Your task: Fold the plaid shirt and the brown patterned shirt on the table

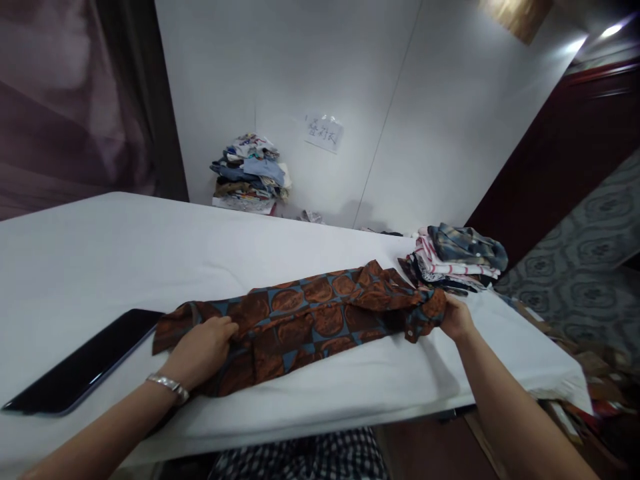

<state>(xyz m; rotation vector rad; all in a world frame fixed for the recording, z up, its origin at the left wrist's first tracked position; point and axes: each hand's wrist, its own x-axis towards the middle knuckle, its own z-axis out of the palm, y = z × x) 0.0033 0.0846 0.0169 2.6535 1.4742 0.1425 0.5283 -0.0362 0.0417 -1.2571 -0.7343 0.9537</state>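
Note:
A brown and blue patterned shirt (327, 320) lies stretched out in a long, narrow strip across the white-covered table (150, 247). My left hand (207, 347), with a silver band at its wrist, rests on the strip's left part, its fingers curled closed on the fabric. At the other end, my right hand (456, 319) grips a bunched bit of the same shirt, lifted slightly off the table. A small pale button shows on the cloth beside that hand. My right fingertips are partly hidden by the fabric.
A large black phone or tablet (87, 363) lies left of the shirt, close to its end. Folded clothes (463, 257) are stacked at the table's right. Behind the far edge rises another clothing pile (253, 170). A handwritten paper (324, 133) hangs on the wall.

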